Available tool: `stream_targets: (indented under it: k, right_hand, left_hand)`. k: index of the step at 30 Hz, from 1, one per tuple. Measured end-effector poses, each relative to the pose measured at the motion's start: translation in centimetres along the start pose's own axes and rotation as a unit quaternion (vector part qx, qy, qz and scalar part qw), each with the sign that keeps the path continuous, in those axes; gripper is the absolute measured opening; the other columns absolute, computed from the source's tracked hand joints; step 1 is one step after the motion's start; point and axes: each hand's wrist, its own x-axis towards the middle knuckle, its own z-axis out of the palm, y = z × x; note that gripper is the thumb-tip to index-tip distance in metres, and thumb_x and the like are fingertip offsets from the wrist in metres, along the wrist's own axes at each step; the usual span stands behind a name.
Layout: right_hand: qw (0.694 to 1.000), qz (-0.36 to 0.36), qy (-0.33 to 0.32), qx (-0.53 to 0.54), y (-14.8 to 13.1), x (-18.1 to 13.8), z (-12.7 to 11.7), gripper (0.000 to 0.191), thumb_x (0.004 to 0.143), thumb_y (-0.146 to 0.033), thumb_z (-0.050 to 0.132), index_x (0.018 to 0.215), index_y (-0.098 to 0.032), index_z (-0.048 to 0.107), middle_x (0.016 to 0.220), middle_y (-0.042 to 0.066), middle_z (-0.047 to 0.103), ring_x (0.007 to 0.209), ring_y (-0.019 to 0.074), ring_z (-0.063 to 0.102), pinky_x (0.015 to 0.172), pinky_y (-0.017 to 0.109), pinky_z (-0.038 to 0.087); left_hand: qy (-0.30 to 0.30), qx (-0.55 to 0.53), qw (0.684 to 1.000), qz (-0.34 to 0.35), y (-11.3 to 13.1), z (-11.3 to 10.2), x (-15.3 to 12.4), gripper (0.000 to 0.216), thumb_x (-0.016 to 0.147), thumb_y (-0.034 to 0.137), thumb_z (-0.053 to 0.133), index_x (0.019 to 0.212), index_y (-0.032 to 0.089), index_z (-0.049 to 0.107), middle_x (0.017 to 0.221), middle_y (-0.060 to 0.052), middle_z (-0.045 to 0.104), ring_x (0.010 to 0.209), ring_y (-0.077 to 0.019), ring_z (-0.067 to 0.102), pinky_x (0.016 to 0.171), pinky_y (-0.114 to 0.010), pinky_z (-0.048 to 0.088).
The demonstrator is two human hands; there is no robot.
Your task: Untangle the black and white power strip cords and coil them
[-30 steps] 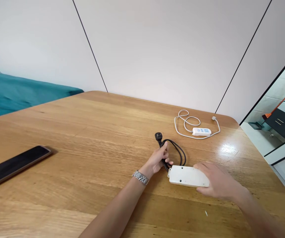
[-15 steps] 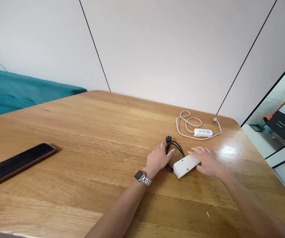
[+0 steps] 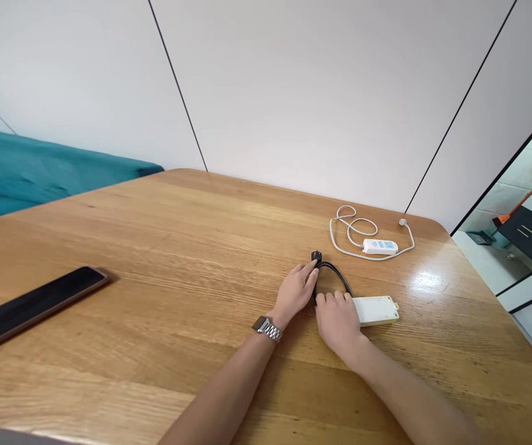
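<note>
A white power strip point(image 3: 377, 310) lies face down on the wooden table, its black cord point(image 3: 338, 272) looped to the left and its black plug point(image 3: 316, 255) standing at the far end of the loop. My left hand point(image 3: 294, 288), with a watch on its wrist, is closed on the cord just below the plug, index fingertip against the plug. My right hand point(image 3: 338, 318) curls over the cord beside the strip's left end. Its fingers hide that end and part of the loop.
Farther back on the table point(image 3: 177, 247) lies a second white power strip point(image 3: 380, 247) with a white cord point(image 3: 340, 247) and plug point(image 3: 402, 222). A dark flat device point(image 3: 34, 309) is at the left. A teal sofa point(image 3: 52, 167) and a white wall point(image 3: 303, 93) stand behind.
My right hand has moved left from the strip's right end to the cord end. The strip has shifted right and turned. My left hand has closed on the cord near the plug.
</note>
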Motion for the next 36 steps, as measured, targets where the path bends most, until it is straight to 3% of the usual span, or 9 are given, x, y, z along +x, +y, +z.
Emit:
stream_targets:
  k: [8, 12, 18, 22, 26, 29, 33, 34, 36]
  right_hand:
    - [0.999, 0.012, -0.016, -0.044, 7.0, -2.5, -0.3, 0.024, 0.097, -0.020, 0.042, 0.098, -0.013, 0.065, 0.094, 0.016, 0.070, 0.097, 0.0296, 0.062, 0.081, 0.040, 0.042]
    - [0.994, 0.049, -0.040, -0.084, 12.4, -5.4, 0.0, 0.026, 0.097, -0.021, 0.040, 0.095, -0.016, 0.065, 0.095, 0.013, 0.071, 0.097, 0.0280, 0.063, 0.081, 0.038, 0.041]
    - [0.978, 0.168, -0.031, -0.123, 21.7, -9.0, 1.1, 0.026, 0.097, -0.026, 0.039, 0.090, -0.018, 0.063, 0.088, 0.014, 0.070, 0.093, 0.0280, 0.065, 0.079, 0.036, 0.042]
    - [0.963, 0.225, -0.041, -0.140, 27.6, -9.9, 1.7, 0.028, 0.098, -0.029, 0.037, 0.091, -0.017, 0.061, 0.091, 0.015, 0.070, 0.094, 0.0294, 0.065, 0.076, 0.037, 0.042]
    - [0.962, 0.256, -0.035, -0.087, 32.1, -10.0, 2.1, 0.028, 0.096, -0.032, 0.038, 0.088, -0.018, 0.061, 0.100, 0.015, 0.068, 0.096, 0.0300, 0.064, 0.074, 0.038, 0.043]
    - [0.964, 0.259, 0.024, -0.054, 33.1, -10.0, 2.1, 0.028, 0.090, -0.039, 0.046, 0.092, -0.016, 0.063, 0.104, 0.017, 0.067, 0.099, 0.0311, 0.062, 0.081, 0.038, 0.044]
    - [0.929, 0.280, 0.227, -0.079, 30.9, -9.3, 1.7, 0.049, 0.086, -0.049, 0.049, 0.109, -0.007, 0.060, 0.107, 0.025, 0.062, 0.108, 0.0373, 0.055, 0.090, 0.044, 0.041]
    - [0.929, 0.268, 0.249, -0.057, 30.0, -8.7, 1.6, 0.048, 0.088, -0.048, 0.046, 0.111, -0.008, 0.059, 0.107, 0.024, 0.062, 0.106, 0.0364, 0.056, 0.090, 0.044, 0.040]
    - [0.944, 0.235, 0.232, 0.029, 28.0, -6.8, 1.7, 0.043, 0.090, -0.044, 0.042, 0.113, -0.013, 0.060, 0.103, 0.020, 0.064, 0.096, 0.0311, 0.060, 0.085, 0.040, 0.043]
  left_hand:
    - [0.002, 0.000, 1.000, -0.027, 0.5, -0.4, -0.3, 0.032, 0.095, 0.032, 0.043, 0.115, 0.017, 0.064, 0.107, -0.010, 0.068, 0.101, -0.0217, 0.061, 0.090, -0.032, 0.046]
    - [-0.008, 0.012, 0.999, -0.034, 0.6, -0.4, -0.3, 0.028, 0.095, 0.032, 0.046, 0.110, 0.018, 0.065, 0.100, -0.008, 0.069, 0.097, -0.0208, 0.062, 0.084, -0.030, 0.045]
    - [-0.024, 0.033, 0.998, -0.050, 0.9, -0.5, -0.4, 0.023, 0.092, 0.030, 0.050, 0.104, 0.019, 0.066, 0.091, -0.006, 0.070, 0.090, -0.0210, 0.063, 0.077, -0.030, 0.043]
    - [-0.028, 0.040, 0.997, -0.052, 0.8, -0.5, -0.4, 0.021, 0.091, 0.030, 0.051, 0.100, 0.019, 0.067, 0.089, -0.006, 0.070, 0.088, -0.0211, 0.063, 0.074, -0.029, 0.042]
    - [-0.031, 0.046, 0.997, -0.053, 0.7, -0.4, -0.3, 0.021, 0.091, 0.031, 0.051, 0.097, 0.020, 0.068, 0.087, -0.005, 0.070, 0.086, -0.0213, 0.063, 0.070, -0.029, 0.040]
    - [-0.030, 0.048, 0.997, -0.052, 0.7, -0.4, -0.3, 0.020, 0.091, 0.030, 0.051, 0.093, 0.020, 0.068, 0.085, -0.005, 0.070, 0.084, -0.0208, 0.062, 0.068, -0.029, 0.039]
    - [-0.027, 0.055, 0.996, -0.058, 0.9, -0.5, -0.3, 0.020, 0.090, 0.030, 0.051, 0.085, 0.019, 0.067, 0.083, -0.005, 0.070, 0.082, -0.0202, 0.062, 0.066, -0.029, 0.037]
    - [-0.030, 0.060, 0.996, -0.062, 1.0, -0.5, -0.3, 0.020, 0.090, 0.030, 0.050, 0.084, 0.019, 0.067, 0.082, -0.005, 0.070, 0.082, -0.0202, 0.062, 0.065, -0.028, 0.037]
    - [-0.037, 0.068, 0.994, -0.074, 1.2, -0.5, -0.2, 0.022, 0.091, 0.031, 0.050, 0.083, 0.020, 0.067, 0.082, -0.005, 0.070, 0.081, -0.0201, 0.063, 0.063, -0.028, 0.036]
